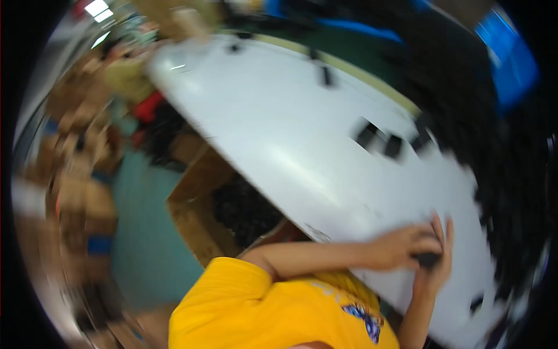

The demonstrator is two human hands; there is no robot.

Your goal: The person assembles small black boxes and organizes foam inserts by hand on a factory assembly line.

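Observation:
Over the right part of a white table, my two hands meet around a small black piece. My left hand reaches in from the left with its fingers bent over the piece. On the piece's far right side is my right hand, with its fingers partly raised and the piece against it. Motion blur hides the exact fingertip contact. Two black pieces, one dark and one beside it, lie on the table beyond my hands.
A large heap of black pieces runs along the table's right side. An open cardboard box with black items stands by the near edge. Stacked cartons are at the left. A blue container is at upper right.

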